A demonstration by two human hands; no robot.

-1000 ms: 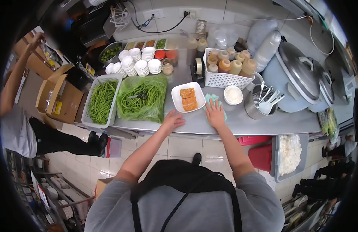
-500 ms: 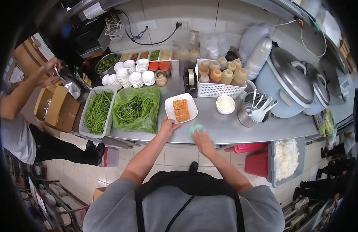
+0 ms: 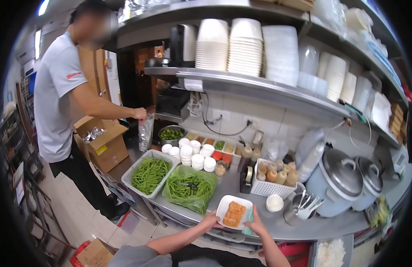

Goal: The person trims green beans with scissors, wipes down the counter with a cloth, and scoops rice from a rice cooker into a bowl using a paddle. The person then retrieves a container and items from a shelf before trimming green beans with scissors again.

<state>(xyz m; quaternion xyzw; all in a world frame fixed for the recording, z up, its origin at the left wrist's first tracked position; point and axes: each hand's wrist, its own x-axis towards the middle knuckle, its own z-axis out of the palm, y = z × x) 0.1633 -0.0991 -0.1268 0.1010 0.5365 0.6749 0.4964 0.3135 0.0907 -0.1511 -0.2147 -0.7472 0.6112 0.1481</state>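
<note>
A white square plate point(image 3: 221, 208) with golden-brown fried pieces point(image 3: 234, 214) is between my hands at the counter's front edge. My left hand point(image 3: 211, 220) grips its left side, fingers closed on the rim. At the right rim, my right hand point(image 3: 258, 223) pinches a light green cloth point(image 3: 248, 228) against the plate. Whether the plate is lifted off the counter, I cannot tell. Left of it lies a green plastic bag of long green beans point(image 3: 190, 196), with dark-handled scissors point(image 3: 188, 184) on top. A small bowl of white food point(image 3: 274, 203) stands to the right.
A basket of green beans point(image 3: 150, 175), stacked white cups point(image 3: 186, 155), a bottle basket point(image 3: 273, 190), a utensil pot point(image 3: 297, 216) and large lidded cookers point(image 3: 342, 182) line the counter. A shelf point(image 3: 259, 84) overhangs it. At left, a person point(image 3: 59, 98) holds a silver pouch point(image 3: 146, 133).
My right hand has brought the cloth from the counter to the plate's right rim. My view has tilted up, showing the shelf. The person at left now holds the silver pouch upright.
</note>
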